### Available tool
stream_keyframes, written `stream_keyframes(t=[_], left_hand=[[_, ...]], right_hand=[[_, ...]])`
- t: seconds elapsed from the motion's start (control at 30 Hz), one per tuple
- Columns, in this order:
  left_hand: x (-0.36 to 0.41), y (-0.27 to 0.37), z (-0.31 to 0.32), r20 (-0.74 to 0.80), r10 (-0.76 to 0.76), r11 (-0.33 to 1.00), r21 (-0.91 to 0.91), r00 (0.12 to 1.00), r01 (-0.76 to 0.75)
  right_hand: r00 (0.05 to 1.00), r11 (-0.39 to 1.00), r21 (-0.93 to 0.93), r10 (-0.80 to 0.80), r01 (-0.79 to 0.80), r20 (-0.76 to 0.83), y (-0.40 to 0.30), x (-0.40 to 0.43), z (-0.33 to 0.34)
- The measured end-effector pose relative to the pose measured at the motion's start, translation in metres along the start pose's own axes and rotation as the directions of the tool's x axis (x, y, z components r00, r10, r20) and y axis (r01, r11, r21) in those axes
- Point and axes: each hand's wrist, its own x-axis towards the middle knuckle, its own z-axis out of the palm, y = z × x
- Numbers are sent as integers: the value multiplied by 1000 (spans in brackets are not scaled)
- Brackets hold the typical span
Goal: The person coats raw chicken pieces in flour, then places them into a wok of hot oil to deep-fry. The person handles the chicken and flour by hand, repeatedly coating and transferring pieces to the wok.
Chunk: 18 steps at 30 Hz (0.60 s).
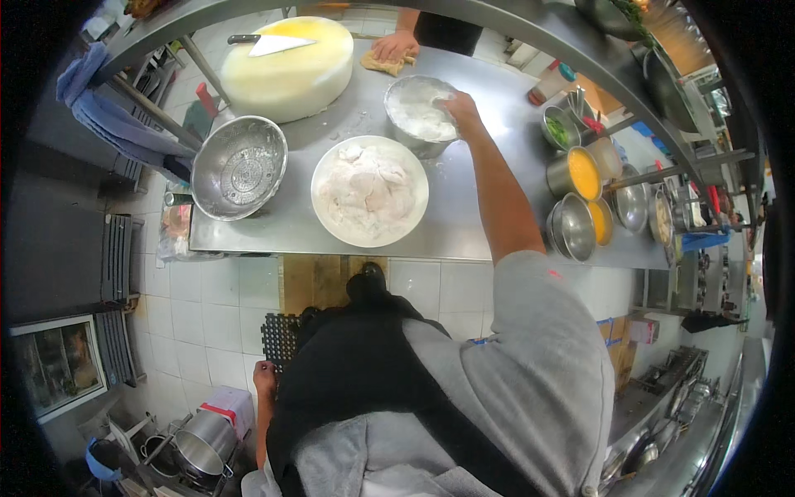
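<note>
On the steel worktable (298, 233), my right arm stretches forward to a deep metal bowl (428, 148) of white powder that looks like flour (422, 115). My right hand (463, 113) is on this bowl's right rim, its floury fingertips inside. Nearer to me is a round white bowl (318, 186) heaped with flour-coated pieces (372, 192); I cannot tell what they are. My left hand (264, 377) hangs low at my side, away from the table, fingers curled and no object visible in it. To the left, an empty metal bowl (239, 168) has white residue inside.
A knife (279, 43) lies on a thick round chopping block (286, 93). Across the table, another person's hand (395, 48) presses a tan cloth (382, 65). Pots of orange-yellow liquid (584, 174) and metal bowls (574, 227) stand right. An overhead shelf rail (534, 31) spans the table.
</note>
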Motion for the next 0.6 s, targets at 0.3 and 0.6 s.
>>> stream_keyframes(t=[0.3, 0.6], left_hand=[[4, -25, 4, -52, 85, 992, 96, 995, -80], [-21, -6, -3, -20, -46, 999, -9, 999, 46]], right_hand=[[995, 996, 13, -91, 91, -36, 29, 9, -13], [890, 333, -861, 115, 383, 441, 38, 45, 25]])
